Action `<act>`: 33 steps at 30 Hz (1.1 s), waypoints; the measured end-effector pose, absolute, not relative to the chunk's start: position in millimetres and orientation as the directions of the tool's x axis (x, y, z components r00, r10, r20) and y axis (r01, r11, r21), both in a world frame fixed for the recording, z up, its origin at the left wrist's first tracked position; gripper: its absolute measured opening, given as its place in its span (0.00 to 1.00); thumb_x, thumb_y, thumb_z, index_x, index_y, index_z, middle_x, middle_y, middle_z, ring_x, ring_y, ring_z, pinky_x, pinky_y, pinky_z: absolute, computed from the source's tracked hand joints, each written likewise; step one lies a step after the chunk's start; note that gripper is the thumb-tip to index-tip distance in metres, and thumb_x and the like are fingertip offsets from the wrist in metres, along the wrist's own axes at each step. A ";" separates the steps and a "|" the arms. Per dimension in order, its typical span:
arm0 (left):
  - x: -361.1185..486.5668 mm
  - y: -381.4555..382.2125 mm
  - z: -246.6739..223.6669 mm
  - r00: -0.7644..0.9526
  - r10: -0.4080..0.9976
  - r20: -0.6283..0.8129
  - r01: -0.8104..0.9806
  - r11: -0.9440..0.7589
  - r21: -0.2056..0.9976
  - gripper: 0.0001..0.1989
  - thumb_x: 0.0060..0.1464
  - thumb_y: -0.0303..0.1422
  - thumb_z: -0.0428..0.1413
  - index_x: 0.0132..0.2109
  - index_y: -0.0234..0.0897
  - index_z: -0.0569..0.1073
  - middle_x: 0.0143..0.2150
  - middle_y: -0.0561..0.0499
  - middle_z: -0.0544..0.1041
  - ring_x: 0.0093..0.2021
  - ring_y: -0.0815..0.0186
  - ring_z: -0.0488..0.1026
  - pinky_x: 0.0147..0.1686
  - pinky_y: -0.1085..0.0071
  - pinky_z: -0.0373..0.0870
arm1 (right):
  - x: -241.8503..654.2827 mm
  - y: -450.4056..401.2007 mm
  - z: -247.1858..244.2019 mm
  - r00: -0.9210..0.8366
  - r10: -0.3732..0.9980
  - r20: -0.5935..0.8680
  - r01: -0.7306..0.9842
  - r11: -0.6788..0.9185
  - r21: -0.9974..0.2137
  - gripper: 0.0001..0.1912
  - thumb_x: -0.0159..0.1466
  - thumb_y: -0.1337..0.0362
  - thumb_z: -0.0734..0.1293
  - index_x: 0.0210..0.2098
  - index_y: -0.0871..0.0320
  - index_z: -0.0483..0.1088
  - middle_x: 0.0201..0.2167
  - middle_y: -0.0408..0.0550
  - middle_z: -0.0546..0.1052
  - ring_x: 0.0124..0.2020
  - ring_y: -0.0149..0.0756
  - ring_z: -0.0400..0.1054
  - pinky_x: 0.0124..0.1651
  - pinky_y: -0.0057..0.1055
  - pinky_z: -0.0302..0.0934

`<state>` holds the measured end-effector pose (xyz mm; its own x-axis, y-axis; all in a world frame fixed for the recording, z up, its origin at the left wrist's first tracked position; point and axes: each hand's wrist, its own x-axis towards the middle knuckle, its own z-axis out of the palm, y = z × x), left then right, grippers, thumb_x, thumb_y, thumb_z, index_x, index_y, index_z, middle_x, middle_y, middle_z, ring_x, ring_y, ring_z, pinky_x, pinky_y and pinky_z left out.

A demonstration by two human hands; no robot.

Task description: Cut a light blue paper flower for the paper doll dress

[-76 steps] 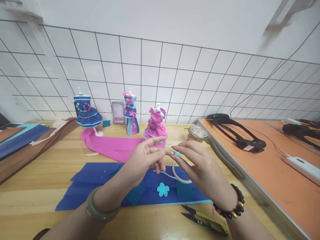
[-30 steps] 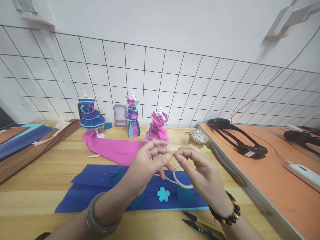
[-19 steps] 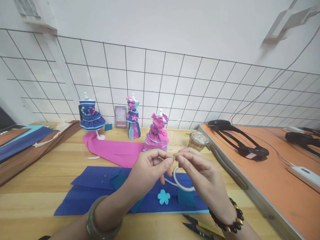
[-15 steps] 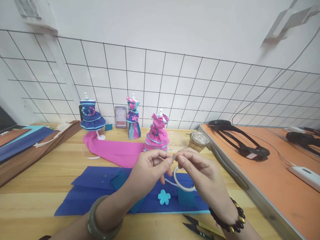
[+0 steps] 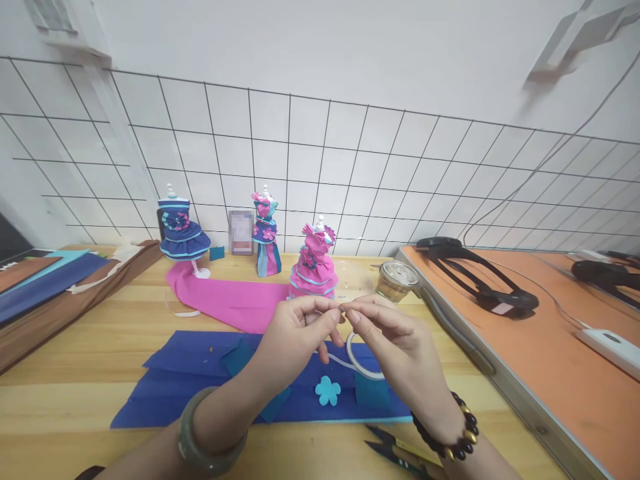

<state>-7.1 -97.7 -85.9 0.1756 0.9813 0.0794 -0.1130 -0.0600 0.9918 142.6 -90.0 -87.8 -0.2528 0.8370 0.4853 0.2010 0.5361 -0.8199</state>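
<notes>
My left hand (image 5: 305, 330) and my right hand (image 5: 395, 340) meet fingertip to fingertip above the work surface. Both are pinched closed on something tiny between them, too small to name. Below them lies a dark blue paper sheet (image 5: 165, 380) with a light blue flower cutout (image 5: 327, 391) on it. Partly behind my right hand is a white roll of narrow tape (image 5: 364, 368), its loose end trailing left toward my left hand. Teal paper pieces (image 5: 373, 393) also rest on the blue sheet. Yellow-handled thread snips (image 5: 400, 453) lie near my right wrist.
Three small dress forms stand at the back: a blue dress (image 5: 183, 230), a multicoloured dress (image 5: 267, 233) and a pink dress (image 5: 314, 263). Pink paper (image 5: 235, 300) stretches between them and the blue sheet. A lidded clear jar (image 5: 397, 280) stands right, beside an orange surface holding a black headset frame (image 5: 480, 280).
Both hands have shifted slightly left, and their fingertips have come closer together. The tiny thing between them shows less now. The objects on the table stay put.
</notes>
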 end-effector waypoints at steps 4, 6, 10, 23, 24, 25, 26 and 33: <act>-7.0 -99.3 -84.7 0.156 0.984 0.090 -0.048 -0.084 0.995 0.11 0.50 0.35 0.52 0.35 0.31 0.71 0.20 0.52 0.71 0.15 0.75 0.63 0.17 0.77 0.62 | 142.6 -90.4 -89.3 -0.249 0.796 0.552 0.259 0.604 -0.754 0.08 0.59 0.67 0.62 0.35 0.55 0.73 0.32 0.49 0.73 0.36 0.36 0.66 0.39 0.35 0.63; -6.9 -99.1 -84.9 0.157 0.983 0.090 -0.048 -0.084 0.995 0.11 0.50 0.36 0.52 0.35 0.30 0.71 0.20 0.52 0.70 0.15 0.75 0.63 0.17 0.77 0.62 | 142.0 -91.2 -88.3 -0.244 0.766 0.595 0.293 0.643 -0.707 0.09 0.59 0.68 0.62 0.36 0.55 0.73 0.31 0.48 0.72 0.35 0.35 0.66 0.38 0.34 0.63; -7.4 -97.4 -87.7 0.188 0.977 0.103 -0.080 -0.090 0.993 0.13 0.50 0.38 0.52 0.35 0.31 0.71 0.21 0.52 0.70 0.16 0.74 0.63 0.16 0.77 0.62 | 140.8 -92.9 -86.1 -0.258 0.716 0.649 0.336 0.696 -0.635 0.11 0.59 0.70 0.62 0.38 0.54 0.73 0.29 0.48 0.71 0.32 0.34 0.66 0.33 0.31 0.63; -5.2 -94.7 -88.7 0.167 0.984 0.068 -0.073 -0.056 0.996 0.08 0.50 0.34 0.51 0.30 0.32 0.67 0.19 0.54 0.68 0.15 0.75 0.62 0.15 0.77 0.60 | 140.4 -91.9 -90.9 -0.343 0.684 0.644 0.419 0.725 -0.547 0.15 0.60 0.70 0.59 0.44 0.54 0.70 0.32 0.49 0.70 0.34 0.34 0.65 0.35 0.32 0.62; -5.2 -94.7 -88.9 0.171 0.983 0.066 -0.089 -0.051 0.995 0.08 0.50 0.34 0.51 0.30 0.32 0.67 0.19 0.54 0.68 0.16 0.74 0.62 0.15 0.77 0.60 | 140.4 -91.9 -90.0 -0.346 0.693 0.632 0.426 0.716 -0.552 0.15 0.60 0.70 0.59 0.45 0.54 0.69 0.32 0.49 0.70 0.35 0.35 0.65 0.35 0.32 0.62; -5.3 -94.6 -89.1 0.175 0.982 0.065 -0.111 -0.046 0.993 0.08 0.50 0.34 0.51 0.30 0.32 0.67 0.20 0.53 0.67 0.17 0.74 0.63 0.15 0.78 0.60 | 140.4 -91.9 -89.0 -0.346 0.704 0.620 0.433 0.706 -0.560 0.15 0.61 0.70 0.59 0.45 0.55 0.69 0.33 0.49 0.70 0.35 0.35 0.65 0.36 0.32 0.62; -5.5 -94.5 -89.2 0.178 0.982 0.063 -0.133 -0.039 0.990 0.08 0.49 0.34 0.52 0.29 0.32 0.67 0.20 0.53 0.67 0.18 0.73 0.64 0.15 0.78 0.60 | 140.5 -91.9 -88.1 -0.346 0.715 0.608 0.439 0.696 -0.569 0.15 0.61 0.70 0.59 0.46 0.55 0.68 0.34 0.50 0.69 0.36 0.35 0.65 0.37 0.32 0.62; -6.5 -93.4 -89.2 0.199 0.980 0.028 -0.212 0.015 0.977 0.09 0.48 0.35 0.53 0.30 0.32 0.67 0.24 0.53 0.66 0.20 0.73 0.64 0.13 0.80 0.59 | 144.3 -90.3 -87.3 -0.330 0.722 0.609 0.394 0.691 -0.606 0.12 0.60 0.69 0.60 0.43 0.58 0.67 0.33 0.48 0.69 0.34 0.33 0.64 0.37 0.31 0.61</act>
